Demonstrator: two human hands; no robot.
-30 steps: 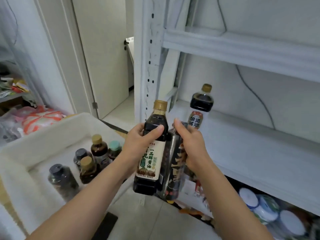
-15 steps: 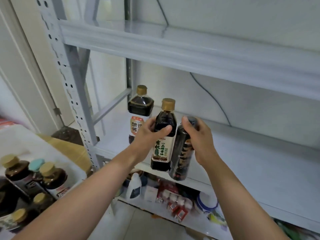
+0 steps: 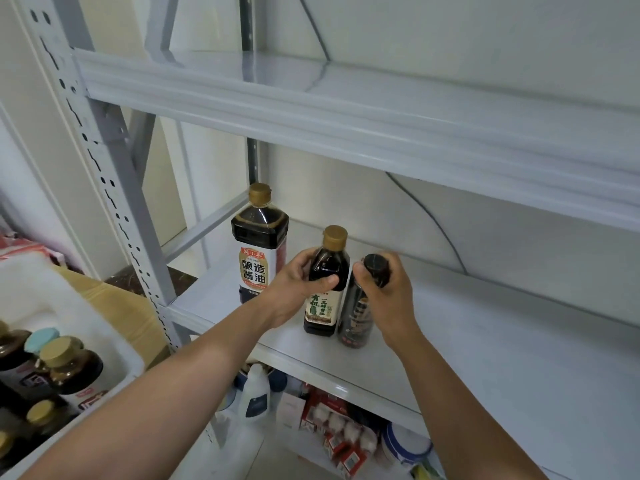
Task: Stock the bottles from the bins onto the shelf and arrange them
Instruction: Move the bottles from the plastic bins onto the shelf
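Two bottles in my hands: one in each, both upright over the near left part of the shelf (image 3: 485, 348); I cannot tell for sure whether their bases are touching it.
Left hand (image 3: 298, 285): my fingers are wrapped round the shoulder of the gold-cap bottle (image 3: 325, 282), thumb across its front, closed firmly on it.
Right hand (image 3: 388, 292): curled tight round the neck of the black-cap bottle (image 3: 358, 317), with the cap showing just above my thumb.
Held pair: side by side, touching or nearly so, the gold-cap bottle on the left, the black-cap bottle on the right.
Big bottle (image 3: 258, 244): standing on the shelf, far and left of the pair, gold cap, white label with dark characters; my left hand is just in front of it.
Shelf to the right: bare white surface.
Upper shelf (image 3: 346, 116): overhead, running across the view.
Post (image 3: 104, 188): perforated grey upright at the left end of the rack.
Bin (image 3: 69, 317): white, at near left, well apart from the shelf; several more bottles (image 3: 69, 368) stand in it, gold and teal caps showing.
Lower shelf (image 3: 332, 420): mixed packages and a white jug (image 3: 254, 393), partly hidden under the shelf edge.
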